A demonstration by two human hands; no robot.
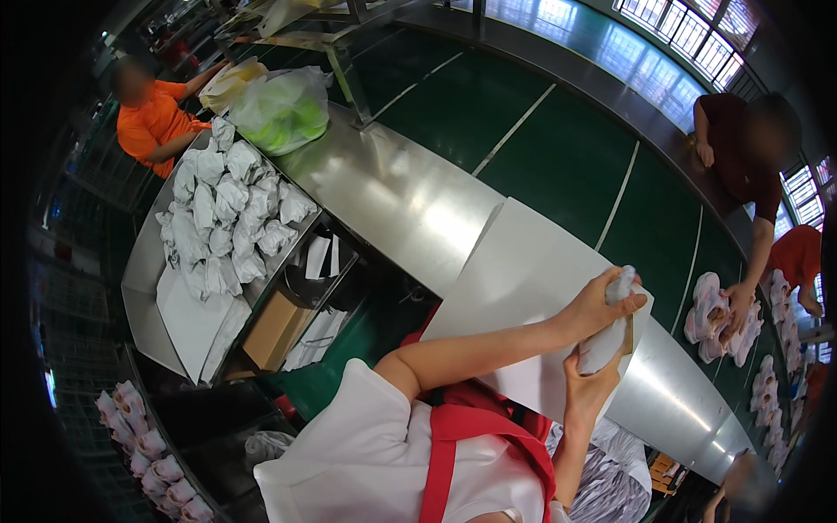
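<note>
Both hands are closed on one long grey-white wad of crumpled paper [602, 347], held over a broad white sheet or board [514, 288]. My left hand [597, 307] grips its far end, thumb across it, and a pale tip pokes out past the fingers. Nearer my body, my right hand [593, 383] wraps the lower part. A small tan edge shows beside the wad, but I cannot tell what it belongs to. Whether anything is inside the paper is hidden.
A metal bin [144, 327] at left holds several white paper bundles [231, 196]. Beyond it lies a clear bag of bright green things [283, 113]. A green conveyor belt [558, 161] carries pale shoes [708, 314] near a co-worker in dark red [741, 161]. Crumpled sheets [610, 466] lie below.
</note>
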